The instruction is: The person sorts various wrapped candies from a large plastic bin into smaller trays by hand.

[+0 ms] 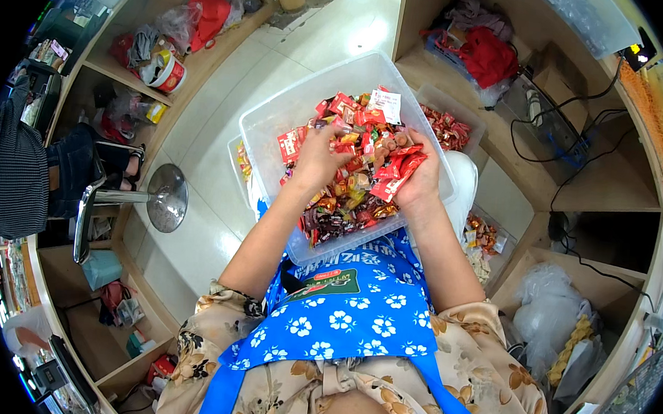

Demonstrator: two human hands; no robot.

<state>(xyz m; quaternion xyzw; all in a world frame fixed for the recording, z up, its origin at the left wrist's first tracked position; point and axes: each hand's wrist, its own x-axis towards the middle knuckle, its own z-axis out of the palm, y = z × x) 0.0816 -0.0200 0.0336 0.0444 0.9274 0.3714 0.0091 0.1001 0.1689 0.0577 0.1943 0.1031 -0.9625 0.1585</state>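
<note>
A translucent plastic bin rests on my lap, tilted, with a heap of wrapped candies inside. My right hand is at the bin's right side, holding several red-wrapped candies in the palm and fingers. Over the left part of the heap is my left hand, its fingers bent down among the wrappers. Whether those fingers pinch a candy cannot be made out. A white printed slip lies on the candies near the far right wall.
Other bins of wrapped sweets stand by my legs, one bin beyond my right knee, another bin at left. Wooden shelves and loose black cables flank me. Someone sits on a chrome stool at left.
</note>
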